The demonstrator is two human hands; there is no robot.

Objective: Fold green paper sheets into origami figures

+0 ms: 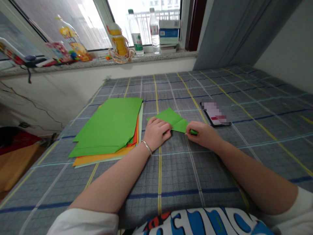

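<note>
A folded green paper [171,118] lies on the grey checked bedsheet [186,169] in front of me. My left hand [157,132], with a thin bracelet at the wrist, presses its curled fingers down on the paper's near left part. My right hand [201,133] pinches the paper's right corner between thumb and fingers. Both hands touch the same sheet, a short gap apart.
A stack of coloured papers [110,130], green on top with orange and yellow below, lies to the left. A phone [215,114] rests to the right of the folded sheet. Bottles [135,32] and clutter line the windowsill [102,62]. The bed's left edge drops to the floor.
</note>
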